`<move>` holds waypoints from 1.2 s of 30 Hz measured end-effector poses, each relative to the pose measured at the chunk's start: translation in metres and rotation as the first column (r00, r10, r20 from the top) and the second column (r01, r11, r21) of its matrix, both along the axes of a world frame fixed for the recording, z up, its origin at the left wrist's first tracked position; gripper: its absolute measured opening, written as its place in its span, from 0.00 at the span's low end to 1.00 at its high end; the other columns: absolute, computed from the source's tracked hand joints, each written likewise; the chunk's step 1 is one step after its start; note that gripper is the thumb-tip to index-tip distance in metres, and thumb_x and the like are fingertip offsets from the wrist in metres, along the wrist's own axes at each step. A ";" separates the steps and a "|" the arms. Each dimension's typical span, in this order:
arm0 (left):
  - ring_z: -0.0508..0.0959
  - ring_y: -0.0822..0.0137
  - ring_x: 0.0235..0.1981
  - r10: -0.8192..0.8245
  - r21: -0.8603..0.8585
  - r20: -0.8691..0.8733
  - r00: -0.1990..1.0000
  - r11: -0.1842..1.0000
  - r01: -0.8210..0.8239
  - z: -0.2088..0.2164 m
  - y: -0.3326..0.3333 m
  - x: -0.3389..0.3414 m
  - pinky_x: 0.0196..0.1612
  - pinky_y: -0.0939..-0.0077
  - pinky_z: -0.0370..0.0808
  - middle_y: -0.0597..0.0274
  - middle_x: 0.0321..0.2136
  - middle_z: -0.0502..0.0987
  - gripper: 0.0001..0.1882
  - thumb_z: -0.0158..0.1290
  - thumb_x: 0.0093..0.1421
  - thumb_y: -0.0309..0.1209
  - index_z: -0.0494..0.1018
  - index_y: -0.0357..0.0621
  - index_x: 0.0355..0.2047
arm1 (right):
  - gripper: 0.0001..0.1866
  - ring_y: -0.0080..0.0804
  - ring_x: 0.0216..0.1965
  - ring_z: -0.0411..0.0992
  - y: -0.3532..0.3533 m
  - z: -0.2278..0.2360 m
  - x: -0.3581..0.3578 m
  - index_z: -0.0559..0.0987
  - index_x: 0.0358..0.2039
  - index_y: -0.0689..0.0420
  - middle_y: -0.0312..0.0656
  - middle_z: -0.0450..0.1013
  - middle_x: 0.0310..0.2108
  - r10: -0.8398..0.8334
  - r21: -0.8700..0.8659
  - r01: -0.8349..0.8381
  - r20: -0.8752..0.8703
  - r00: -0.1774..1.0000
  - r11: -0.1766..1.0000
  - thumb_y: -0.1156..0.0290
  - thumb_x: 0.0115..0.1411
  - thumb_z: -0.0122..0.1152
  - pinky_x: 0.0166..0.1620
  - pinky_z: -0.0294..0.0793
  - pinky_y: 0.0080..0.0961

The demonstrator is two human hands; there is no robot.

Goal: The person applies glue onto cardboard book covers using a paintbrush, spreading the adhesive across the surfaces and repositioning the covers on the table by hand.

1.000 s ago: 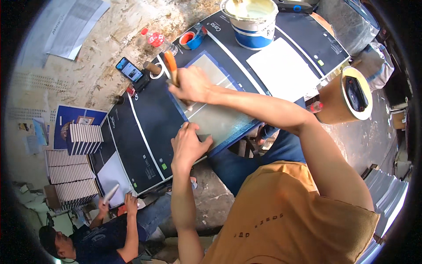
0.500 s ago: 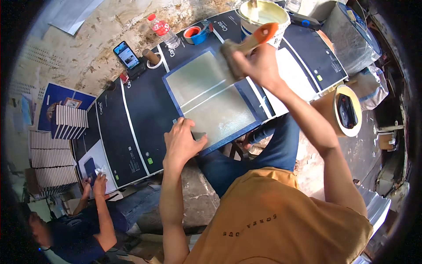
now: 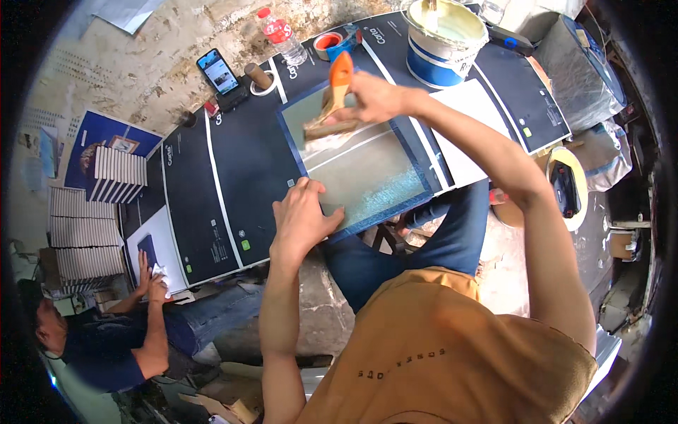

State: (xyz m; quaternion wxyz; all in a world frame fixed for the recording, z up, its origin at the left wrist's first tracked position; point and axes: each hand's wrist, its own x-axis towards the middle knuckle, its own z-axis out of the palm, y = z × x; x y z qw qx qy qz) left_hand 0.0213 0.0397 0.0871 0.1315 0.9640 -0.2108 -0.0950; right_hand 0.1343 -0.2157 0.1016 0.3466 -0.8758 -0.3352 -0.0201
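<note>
My right hand (image 3: 378, 99) grips a wide paintbrush (image 3: 340, 74) with an orange-tipped wooden handle. Its bristles meet the far left part of a flat grey panel (image 3: 353, 173), which has a blue border and pale strips across its middle. The panel's near right part glistens wet. At its near left edge rests my left hand (image 3: 300, 219), fingers spread, thumb and fingertips touching the border. Beyond the panel to the right stands a white and blue bucket (image 3: 441, 60) of pale, creamy liquid, with another brush handle (image 3: 431, 13) sticking out.
A white sheet (image 3: 462, 134) lies right of the panel on the black tabletop (image 3: 244, 166). Along the far edge are a phone (image 3: 217, 71), tape rolls (image 3: 328, 44) and a bottle (image 3: 281, 35). Stacked books (image 3: 85, 219) stand left, near a co-worker (image 3: 113, 346) wiping a blue cover.
My right hand has swept the brush leftward across the panel's far part. My left hand stays at the near left edge. The view has shifted slightly; the co-worker's hands have moved a little.
</note>
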 end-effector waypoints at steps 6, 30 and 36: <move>0.79 0.51 0.43 0.010 -0.050 0.000 1.000 0.999 -0.010 -0.004 0.008 -0.002 0.43 0.56 0.75 0.56 0.41 0.76 0.24 0.65 0.48 0.43 0.74 0.41 0.40 | 0.16 0.44 0.43 0.70 -0.065 0.046 -0.002 0.82 0.43 0.53 0.47 0.74 0.39 -0.102 -0.414 0.057 -0.088 0.991 0.908 0.55 0.61 0.64 0.49 0.69 0.38; 0.79 0.53 0.42 0.019 -0.112 -0.006 1.000 0.994 -0.019 -0.009 0.017 -0.001 0.43 0.58 0.75 0.56 0.39 0.76 0.24 0.64 0.48 0.45 0.75 0.40 0.39 | 0.22 0.40 0.35 0.73 -0.028 0.082 0.005 0.78 0.30 0.58 0.44 0.72 0.28 -0.036 -0.652 -0.115 -0.214 0.976 0.749 0.50 0.59 0.67 0.39 0.71 0.36; 0.79 0.53 0.42 0.009 -0.107 0.004 1.000 0.994 -0.008 -0.006 0.015 -0.001 0.43 0.58 0.74 0.56 0.39 0.76 0.24 0.65 0.47 0.44 0.74 0.40 0.39 | 0.19 0.41 0.33 0.75 -0.028 0.088 0.006 0.80 0.33 0.60 0.45 0.75 0.28 0.007 -0.510 -0.039 -0.063 0.998 0.859 0.54 0.59 0.67 0.38 0.72 0.35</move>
